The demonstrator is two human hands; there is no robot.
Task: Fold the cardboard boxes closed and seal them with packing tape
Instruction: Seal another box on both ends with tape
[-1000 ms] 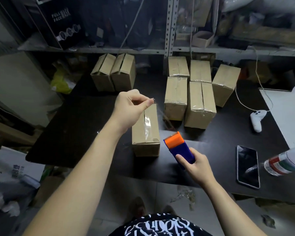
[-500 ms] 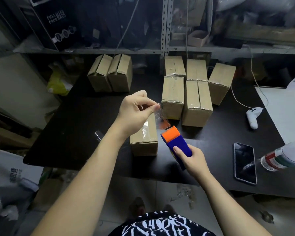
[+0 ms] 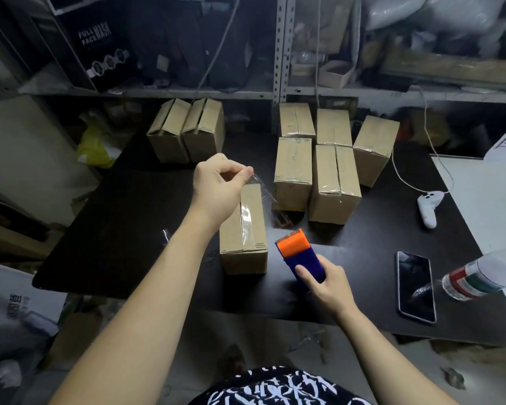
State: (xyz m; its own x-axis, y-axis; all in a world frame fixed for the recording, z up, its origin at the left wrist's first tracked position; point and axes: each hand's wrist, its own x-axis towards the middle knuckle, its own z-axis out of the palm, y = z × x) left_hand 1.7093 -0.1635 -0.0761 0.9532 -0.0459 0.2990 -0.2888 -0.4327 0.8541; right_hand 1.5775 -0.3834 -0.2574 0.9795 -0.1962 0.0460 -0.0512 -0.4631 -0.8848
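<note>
A person's two bare arms are seen from above, reaching over a black table (image 3: pixel 114 229). One box (image 3: pixel 247 229) lies near the middle, its length running near to far, and clear tape is already laid along its top seam. The free end of a fresh tape strip (image 3: pixel 265 190) is pinched between the thumb and curled fingers of the left hand (image 3: pixel 216 185) just above the box's far end, probably so it can be pressed down there. A blue dispenser (image 3: pixel 300 255) with an orange head is gripped in the curled fingers of the right hand (image 3: pixel 329 287), just right of the box's near end, so the strip is drawn out between the hands. Five taped boxes (image 3: pixel 333 182) are grouped far right, seemingly set aside as finished. Two boxes (image 3: pixel 187 130) at far left appear untaped, seemingly waiting. A phone (image 3: pixel 415 285), a bottle (image 3: pixel 479 276) and a controller (image 3: pixel 428 204) are placed at the right, away from the work.
</note>
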